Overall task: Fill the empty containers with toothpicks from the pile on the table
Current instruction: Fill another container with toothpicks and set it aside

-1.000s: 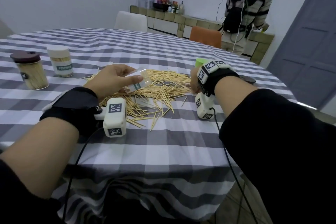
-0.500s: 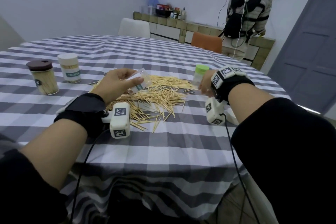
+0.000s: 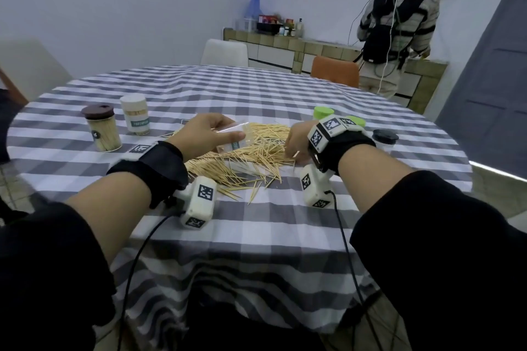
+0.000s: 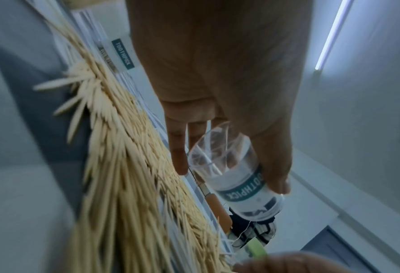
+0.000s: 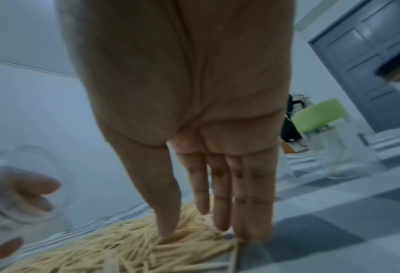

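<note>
— Two jars (image 3: 104, 128) at the table's left edge look full; how's the rest?
— Left hand (image 3: 204, 134) pinches a clear, empty plastic jar (image 3: 233, 138) (tilted) over the mid-table pile (image 3: 251, 157) of thin wooden picks. Right hand (image 3: 296, 141), fingers straight and together, presses its right side. Green-lidded jars (image 3: 323, 113) behind look unfilled.

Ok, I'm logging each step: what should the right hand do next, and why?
Probably close the right hand on a small bunch from the pile and bring it to the jar. Its straight fingers already touch the toothpicks but grip none, and the left hand holds the clear, seemingly empty jar tilted above the pile.
</note>
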